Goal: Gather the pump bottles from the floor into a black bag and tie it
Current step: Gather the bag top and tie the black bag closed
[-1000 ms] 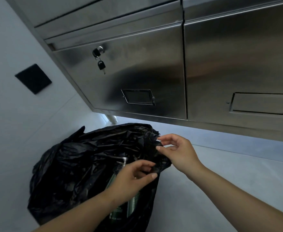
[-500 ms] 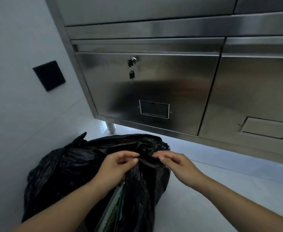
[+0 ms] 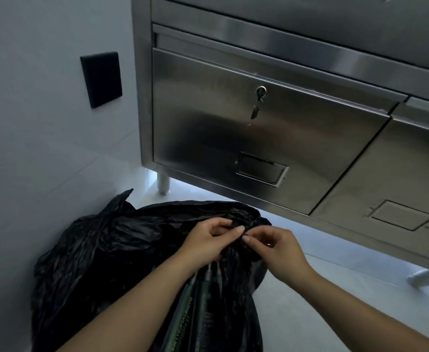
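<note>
A crumpled black bag (image 3: 101, 252) stands on the floor at the lower left, against the wall. Both hands meet at its gathered top edge. My left hand (image 3: 205, 243) pinches a bunched fold of the plastic, and my right hand (image 3: 275, 250) pinches the plastic right beside it, fingertips almost touching. Below my hands the bag gapes, and two dark green pump bottles (image 3: 193, 303) show inside with their pump tops pointing up. The rest of the bag's contents are hidden.
A stainless steel cabinet (image 3: 272, 133) with a keyed door stands just behind the bag, raised on a short leg (image 3: 163, 182). A black wall plate (image 3: 101, 78) sits on the pale wall at left. Pale floor (image 3: 335, 288) spreads to the right.
My left hand rose from the bag's opening to its top edge and met the right hand. Both now pinch the gathered plastic close together. The view has shifted left.
</note>
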Available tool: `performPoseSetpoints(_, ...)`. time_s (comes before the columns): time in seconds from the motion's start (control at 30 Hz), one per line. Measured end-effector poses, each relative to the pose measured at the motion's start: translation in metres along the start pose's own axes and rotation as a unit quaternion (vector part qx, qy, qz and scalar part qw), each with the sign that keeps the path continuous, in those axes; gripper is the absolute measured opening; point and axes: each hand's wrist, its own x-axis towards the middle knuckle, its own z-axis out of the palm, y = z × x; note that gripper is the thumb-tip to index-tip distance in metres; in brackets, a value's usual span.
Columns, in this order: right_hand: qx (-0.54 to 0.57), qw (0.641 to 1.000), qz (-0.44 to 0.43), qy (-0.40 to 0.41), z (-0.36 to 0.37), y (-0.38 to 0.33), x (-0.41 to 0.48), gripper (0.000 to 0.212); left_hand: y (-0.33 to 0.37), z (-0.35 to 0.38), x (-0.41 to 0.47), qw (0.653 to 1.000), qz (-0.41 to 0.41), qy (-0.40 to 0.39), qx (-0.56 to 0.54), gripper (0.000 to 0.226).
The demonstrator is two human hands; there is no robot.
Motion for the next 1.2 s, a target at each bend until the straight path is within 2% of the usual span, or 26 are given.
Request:
performPoseSetpoints(0.07,-0.016,1.000,-0.001,-0.005,0.002,-0.003,0.001,0.010,0.001,0.006,0.004,1.000,0.004,0.020,-0.002,0.028)
performPoseSetpoints(0.17,0.017,1.000,0.020,0.010,0.005,0.004,-0.001,0.013,0.002,0.007,0.007,0.998,-0.012,0.030,-0.058,0.005)
performPoseSetpoints(0.27,0.070,0.996,0.048,-0.018,0.009,0.016,0.002,0.014,-0.004,-0.004,0.005,0.998,0.007,0.048,-0.027,0.010)
performPoseSetpoints(0.33,0.111,0.990,0.070,-0.056,0.017,0.023,0.004,0.021,-0.009,-0.015,0.000,0.998,0.008,0.060,-0.024,0.009)
performPoseSetpoints(0.5,0.165,0.957,0.055,-0.234,0.049,0.021,0.008,0.036,-0.015,-0.037,-0.018,0.996,0.008,0.083,-0.015,0.013)
performPoseSetpoints(0.63,0.179,0.942,0.010,-0.282,0.055,0.013,0.013,0.018,-0.018,-0.049,-0.032,0.995,-0.021,0.101,0.006,0.011)
performPoseSetpoints(0.73,0.160,0.957,-0.002,-0.241,0.046,0.012,0.018,0.005,-0.018,-0.055,-0.040,0.993,-0.039,0.104,0.034,0.010)
performPoseSetpoints(0.83,0.155,0.977,-0.014,-0.148,0.031,0.007,0.025,0.007,-0.010,-0.060,-0.042,0.989,-0.029,0.134,0.059,0.006)
performPoseSetpoints(0.97,0.214,0.973,-0.043,-0.071,0.019,-0.016,0.031,0.009,0.005,-0.066,-0.038,0.986,0.002,0.147,0.074,0.005)
performPoseSetpoints(1.1,0.211,0.972,-0.045,-0.093,0.029,-0.018,0.019,0.006,0.010,-0.074,-0.036,0.983,0.013,0.148,0.103,0.006)
performPoseSetpoints(1.2,0.164,0.979,-0.030,-0.115,0.040,-0.001,0.007,0.007,0.005,-0.092,-0.036,0.968,0.055,0.164,0.182,0.005)
